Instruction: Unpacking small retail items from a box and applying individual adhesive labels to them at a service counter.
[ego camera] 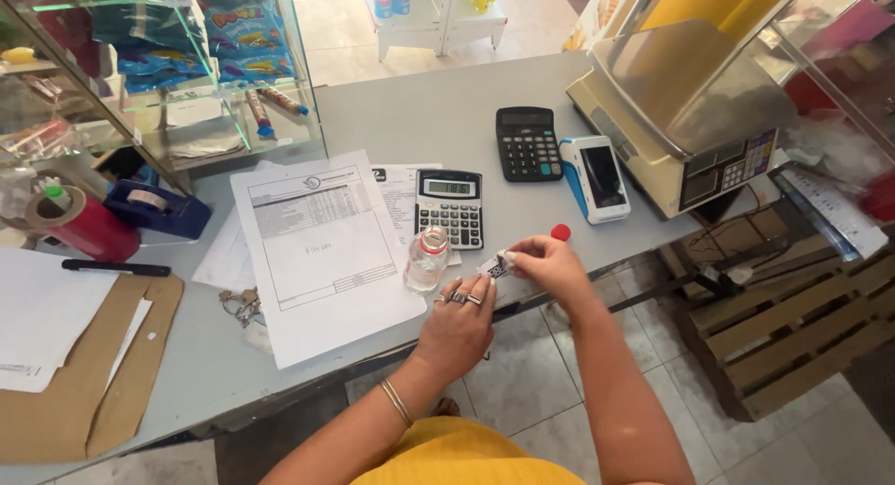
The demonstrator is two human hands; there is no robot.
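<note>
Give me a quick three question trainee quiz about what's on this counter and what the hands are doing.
1. True or false: the red cap is on the small clear bottle.
2. Which device lies between the black calculator and the weighing scale?
3. What do the left hand and right hand hold together?

Key
1. False; it lies on the grey counter, apart.
2. A white and blue card terminal.
3. A small patterned item, too small to identify.
</note>
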